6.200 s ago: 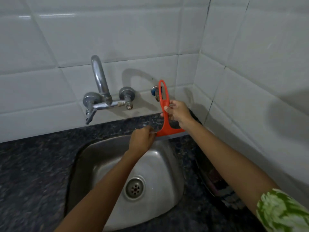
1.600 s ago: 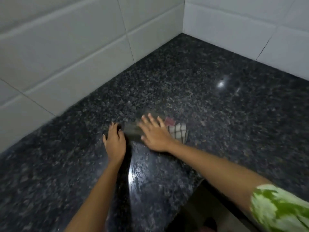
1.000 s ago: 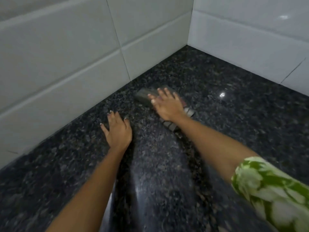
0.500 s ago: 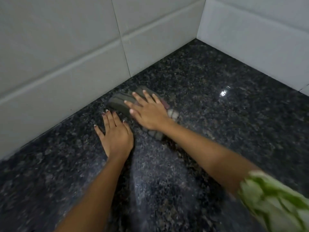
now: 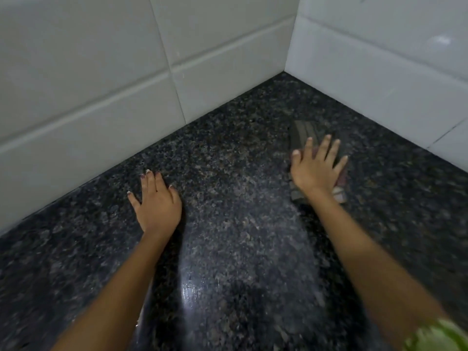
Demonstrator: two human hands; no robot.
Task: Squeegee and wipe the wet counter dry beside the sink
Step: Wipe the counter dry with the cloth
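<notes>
My right hand (image 5: 315, 167) lies flat, fingers spread, pressing a folded grey and checked cloth (image 5: 305, 131) onto the dark speckled granite counter (image 5: 240, 224), near the tiled corner. The cloth shows beyond my fingertips and under my wrist. My left hand (image 5: 157, 202) rests palm down on the counter to the left, fingers apart, holding nothing. A wet sheen glints on the counter between my forearms. The squeegee and the sink are out of view.
White tiled walls (image 5: 101, 72) close the counter at the back left and the right, meeting in a corner (image 5: 288, 69). A green patterned sleeve (image 5: 440, 335) shows at the bottom right.
My right hand has slid the cloth to the right, away from my left hand and along the back of the counter. My left hand has stayed planted on the counter.
</notes>
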